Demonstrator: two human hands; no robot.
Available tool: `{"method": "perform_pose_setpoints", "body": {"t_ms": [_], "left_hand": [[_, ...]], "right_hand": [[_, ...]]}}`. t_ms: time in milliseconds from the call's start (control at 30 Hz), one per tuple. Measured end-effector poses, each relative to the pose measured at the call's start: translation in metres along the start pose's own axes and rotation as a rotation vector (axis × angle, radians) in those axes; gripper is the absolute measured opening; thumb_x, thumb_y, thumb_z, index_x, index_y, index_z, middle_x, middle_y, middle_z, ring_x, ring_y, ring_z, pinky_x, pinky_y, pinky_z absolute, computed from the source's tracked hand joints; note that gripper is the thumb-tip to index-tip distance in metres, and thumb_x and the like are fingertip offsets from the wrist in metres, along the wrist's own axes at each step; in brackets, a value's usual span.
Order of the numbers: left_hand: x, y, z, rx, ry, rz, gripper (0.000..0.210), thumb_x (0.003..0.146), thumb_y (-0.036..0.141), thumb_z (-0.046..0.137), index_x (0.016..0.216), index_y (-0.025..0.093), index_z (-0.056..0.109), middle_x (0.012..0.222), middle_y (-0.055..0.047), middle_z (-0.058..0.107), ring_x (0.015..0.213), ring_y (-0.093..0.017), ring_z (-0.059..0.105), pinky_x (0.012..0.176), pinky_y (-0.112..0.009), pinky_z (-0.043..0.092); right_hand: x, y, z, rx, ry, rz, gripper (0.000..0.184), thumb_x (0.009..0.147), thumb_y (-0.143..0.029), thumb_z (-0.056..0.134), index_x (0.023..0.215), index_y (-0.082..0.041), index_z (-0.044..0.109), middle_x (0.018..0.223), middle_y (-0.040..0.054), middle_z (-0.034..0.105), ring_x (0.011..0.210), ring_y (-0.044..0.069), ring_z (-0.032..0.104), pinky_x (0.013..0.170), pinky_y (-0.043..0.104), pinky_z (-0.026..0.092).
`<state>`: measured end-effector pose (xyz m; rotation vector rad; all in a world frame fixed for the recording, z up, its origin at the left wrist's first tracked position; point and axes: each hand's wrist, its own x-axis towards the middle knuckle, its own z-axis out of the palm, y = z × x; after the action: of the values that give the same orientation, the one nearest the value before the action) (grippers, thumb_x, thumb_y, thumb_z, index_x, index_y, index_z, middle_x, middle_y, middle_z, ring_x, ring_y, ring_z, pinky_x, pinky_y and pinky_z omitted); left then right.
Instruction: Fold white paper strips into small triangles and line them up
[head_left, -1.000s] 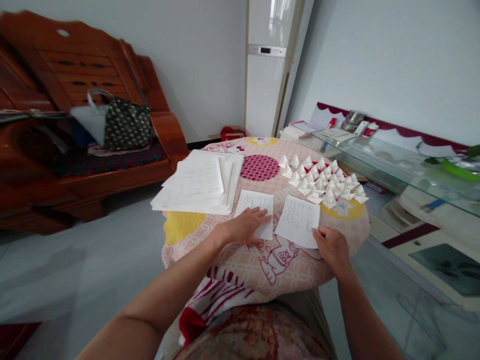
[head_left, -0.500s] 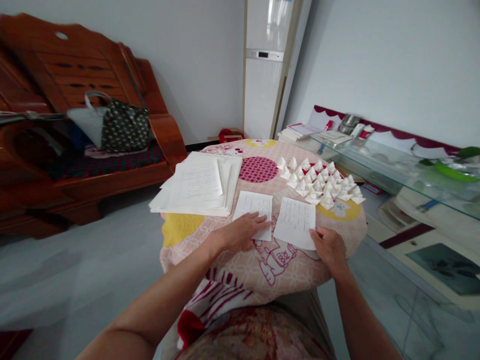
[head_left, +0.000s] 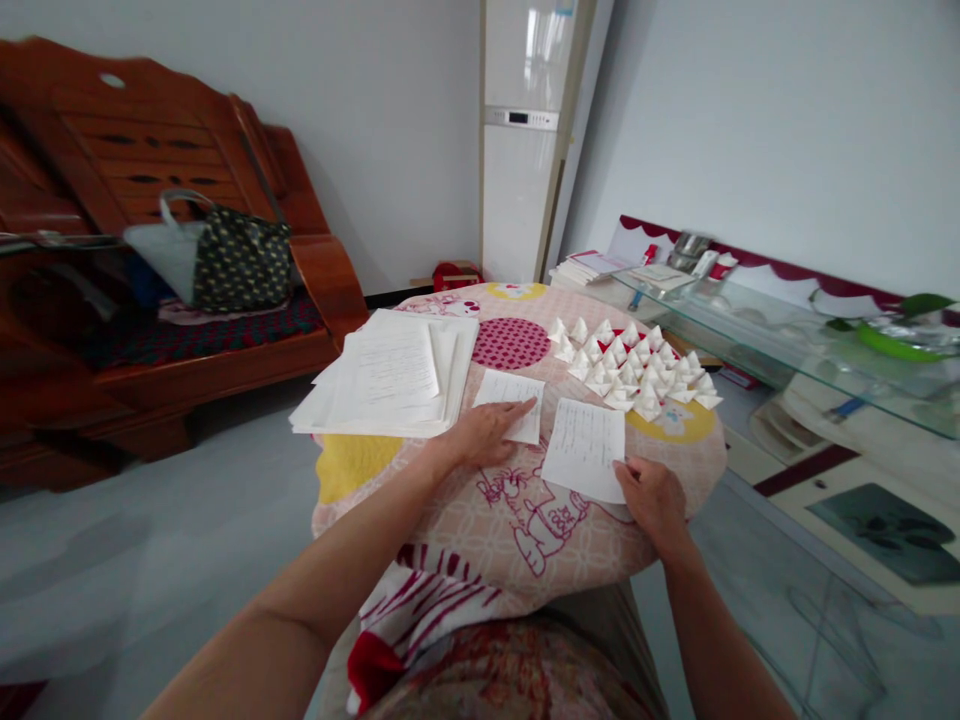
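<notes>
Two sheets of handwritten paper lie side by side on the round cloth-covered table (head_left: pixel 457 520). My left hand (head_left: pixel 491 434) rests on the left sheet (head_left: pixel 496 388), index finger stretched over it, and hides its lower left part. With thumb and finger, my right hand (head_left: pixel 654 496) pinches the lower right edge of the right sheet (head_left: pixel 583 445). Left of my hands lies a stack of written paper (head_left: pixel 390 365). Beyond my right hand stand several rows of small folded white paper pieces (head_left: pixel 637 362), pointed at the top, with bits of red among them.
A wooden bench (head_left: pixel 150 130) stands at the left with a dark patterned bag (head_left: pixel 244 260) on it. At the right runs a glass-topped cabinet (head_left: pixel 765 345), with a stack of booklets (head_left: pixel 589 266) at its near end. A tall white air conditioner (head_left: pixel 517 190) fills the corner.
My left hand and the left sheet have moved away from me across the cloth, uncovering more of the printed figure. My right hand keeps its pinch on the right sheet. The view has shifted slightly.
</notes>
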<state>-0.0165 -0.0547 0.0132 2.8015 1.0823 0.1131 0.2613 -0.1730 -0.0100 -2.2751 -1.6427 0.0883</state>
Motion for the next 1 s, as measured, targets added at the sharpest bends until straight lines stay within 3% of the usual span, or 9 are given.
{"method": "perform_pose_setpoints", "body": {"t_ms": [100, 267, 500, 567, 633, 700, 800, 900, 1000], "left_hand": [[0.007, -0.005, 0.002, -0.004, 0.032, -0.052, 0.078, 0.09, 0.024, 0.052, 0.162, 0.015, 0.021, 0.154, -0.018, 0.05, 0.137, -0.029, 0.054, 0.113, -0.039, 0.041], [0.026, -0.012, 0.001, 0.052, 0.037, -0.089, 0.061, 0.094, 0.006, 0.034, 0.154, 0.012, 0.041, 0.149, -0.018, 0.056, 0.135, -0.026, 0.056, 0.115, -0.04, 0.04], [0.047, -0.043, -0.018, 0.051, 0.301, -0.275, 0.068, 0.091, 0.001, 0.032, 0.157, 0.014, 0.04, 0.157, -0.017, 0.048, 0.148, -0.028, 0.04, 0.125, -0.052, 0.026], [0.049, -0.059, -0.017, 0.055, 0.273, -0.349, 0.066, 0.091, 0.002, 0.035, 0.155, 0.017, 0.042, 0.156, -0.017, 0.049, 0.146, -0.028, 0.044, 0.123, -0.054, 0.028], [0.049, -0.073, -0.015, 0.062, 0.138, -0.399, 0.061, 0.093, 0.009, 0.043, 0.153, 0.015, 0.043, 0.157, -0.019, 0.048, 0.145, -0.031, 0.045, 0.12, -0.054, 0.032], [0.048, -0.081, -0.014, 0.058, 0.026, -0.374, 0.058, 0.095, 0.024, 0.052, 0.152, 0.016, 0.045, 0.159, -0.019, 0.045, 0.149, -0.034, 0.039, 0.121, -0.058, 0.028], [0.043, -0.08, -0.017, 0.037, 0.066, -0.288, 0.071, 0.092, 0.04, 0.062, 0.155, 0.018, 0.039, 0.163, -0.019, 0.038, 0.153, -0.036, 0.031, 0.123, -0.061, 0.021], [0.032, -0.067, -0.019, -0.011, 0.161, -0.174, 0.069, 0.089, 0.031, 0.063, 0.154, 0.017, 0.042, 0.163, -0.017, 0.04, 0.153, -0.033, 0.033, 0.126, -0.056, 0.02], [0.015, -0.053, -0.015, -0.144, 0.123, 0.039, 0.076, 0.088, 0.023, 0.06, 0.159, 0.019, 0.033, 0.166, -0.014, 0.035, 0.153, -0.025, 0.033, 0.127, -0.044, 0.026]], "right_hand": [[0.0, 0.0, 0.0, -0.011, 0.0, 0.004, 0.038, 0.095, -0.035, 0.052, 0.069, -0.016, 0.07, 0.072, 0.0093, 0.069, 0.062, 0.015, 0.046, 0.06, 0.03, 0.023], [0.0, -0.001, 0.0, -0.018, -0.013, 0.012, 0.038, 0.096, -0.035, 0.051, 0.07, -0.016, 0.072, 0.072, 0.0094, 0.069, 0.062, 0.016, 0.048, 0.06, 0.03, 0.024], [-0.001, -0.003, -0.002, -0.02, -0.029, 0.016, 0.038, 0.097, -0.035, 0.05, 0.074, -0.015, 0.073, 0.073, 0.0102, 0.071, 0.063, 0.016, 0.051, 0.061, 0.029, 0.026], [-0.001, -0.003, -0.001, -0.013, -0.025, 0.016, 0.038, 0.097, -0.035, 0.05, 0.074, -0.015, 0.073, 0.074, 0.0103, 0.071, 0.063, 0.016, 0.051, 0.061, 0.029, 0.026], [-0.001, -0.003, -0.001, -0.003, -0.02, 0.016, 0.038, 0.096, -0.035, 0.05, 0.072, -0.015, 0.071, 0.073, 0.0099, 0.07, 0.062, 0.016, 0.05, 0.06, 0.029, 0.025], [-0.001, -0.002, 0.0, 0.016, -0.011, 0.016, 0.038, 0.095, -0.036, 0.05, 0.068, -0.016, 0.068, 0.071, 0.0091, 0.069, 0.061, 0.016, 0.049, 0.059, 0.029, 0.025], [-0.001, 0.0, 0.0, 0.106, 0.023, -0.01, 0.037, 0.091, -0.038, 0.05, 0.062, -0.018, 0.062, 0.064, 0.0065, 0.065, 0.06, 0.016, 0.049, 0.059, 0.029, 0.025], [0.002, -0.001, 0.0, 0.301, 0.02, -0.06, 0.04, 0.088, -0.042, 0.049, 0.055, -0.021, 0.051, 0.055, 0.0034, 0.057, 0.057, 0.016, 0.049, 0.058, 0.029, 0.03], [0.009, -0.005, 0.001, 0.514, -0.081, -0.041, 0.041, 0.085, -0.048, 0.05, 0.053, -0.023, 0.047, 0.048, 0.0012, 0.051, 0.051, 0.016, 0.048, 0.052, 0.027, 0.033]]}}
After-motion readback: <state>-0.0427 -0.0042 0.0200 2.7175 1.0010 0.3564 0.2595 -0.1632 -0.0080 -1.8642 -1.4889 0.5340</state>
